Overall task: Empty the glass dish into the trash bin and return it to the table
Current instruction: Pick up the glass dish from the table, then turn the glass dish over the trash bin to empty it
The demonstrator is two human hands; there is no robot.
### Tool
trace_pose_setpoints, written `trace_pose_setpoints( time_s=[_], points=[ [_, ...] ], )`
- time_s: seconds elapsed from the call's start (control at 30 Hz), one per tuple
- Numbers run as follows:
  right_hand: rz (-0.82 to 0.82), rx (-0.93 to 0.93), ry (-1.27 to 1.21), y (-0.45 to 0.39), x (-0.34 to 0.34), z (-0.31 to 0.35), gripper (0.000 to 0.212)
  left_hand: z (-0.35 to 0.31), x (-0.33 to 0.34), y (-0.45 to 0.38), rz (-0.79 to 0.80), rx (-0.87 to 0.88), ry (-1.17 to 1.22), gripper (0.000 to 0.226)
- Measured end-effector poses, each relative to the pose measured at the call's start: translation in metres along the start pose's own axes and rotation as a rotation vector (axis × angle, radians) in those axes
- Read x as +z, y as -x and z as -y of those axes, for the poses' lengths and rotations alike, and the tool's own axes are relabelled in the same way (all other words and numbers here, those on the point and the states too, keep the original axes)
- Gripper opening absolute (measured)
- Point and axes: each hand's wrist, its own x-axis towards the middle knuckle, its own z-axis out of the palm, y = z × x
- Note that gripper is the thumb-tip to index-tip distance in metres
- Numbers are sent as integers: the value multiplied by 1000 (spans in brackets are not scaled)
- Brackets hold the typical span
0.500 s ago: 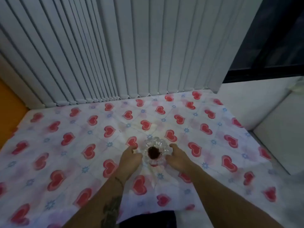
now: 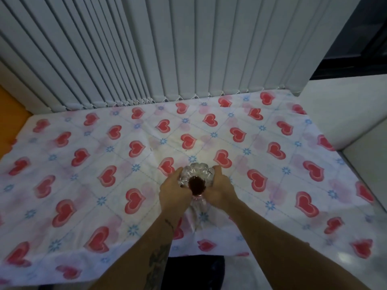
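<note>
A clear, ribbed glass dish [image 2: 196, 174] with something dark red-brown in its middle is in front of me over the table [image 2: 83, 164], which wears a white cloth printed with red hearts. My left hand [image 2: 174, 191] grips the dish's left side and my right hand [image 2: 219, 190] grips its right side. The dish looks lifted slightly off the cloth, and its lower part is hidden between my hands. No trash bin is in view.
Grey vertical blinds [image 2: 167, 49] hang along the table's far edge. A white ledge or wall [image 2: 345, 105] runs to the right, with a dark window above it. An orange surface [image 2: 12, 114] shows at the far left. Something dark [image 2: 194, 271] lies below the table's near edge.
Both hands have closed in from beside the dish to grip its sides, and the dish appears raised a little toward me.
</note>
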Motion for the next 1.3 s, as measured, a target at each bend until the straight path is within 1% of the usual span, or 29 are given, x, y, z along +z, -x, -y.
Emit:
trace_pose_setpoints(
  time_s=[0.1,0.2,0.27,0.37,0.47,0.57,0.67,0.8,0.93,1.07,1.13,1.2,1.3],
  points=[
    [21,-35,-31,17,0,1,50,0,-7,13,-29,35,0,23],
    [27,-51,-95,44,-3,8,43,5,-20,26,9,25,-17,29],
    [20,-62,-147,66,-2,10,43,11,-31,36,31,50,-46,33],
    [-2,-82,-217,106,5,16,43,25,-50,55,85,110,-23,36],
    [-62,-81,-241,147,23,21,47,46,-74,76,140,165,-11,46],
    [-102,-57,-245,189,48,20,45,67,-99,102,207,209,11,44],
    [-124,-5,-231,227,75,15,37,96,-117,126,268,239,27,41],
    [-129,33,-222,267,107,3,35,138,-124,154,301,233,-35,37],
    [-99,109,-202,291,129,-15,44,169,-122,176,345,206,-79,35],
    [-105,118,-218,305,139,-27,34,189,-109,188,391,179,-70,37],
    [-87,133,-224,304,144,-39,37,200,-95,190,380,127,-77,41],
    [-51,165,-236,299,152,-57,40,215,-77,190,339,92,-88,41],
    [-28,245,-281,278,171,-92,43,242,-43,180,314,118,-114,42]
  ],
)
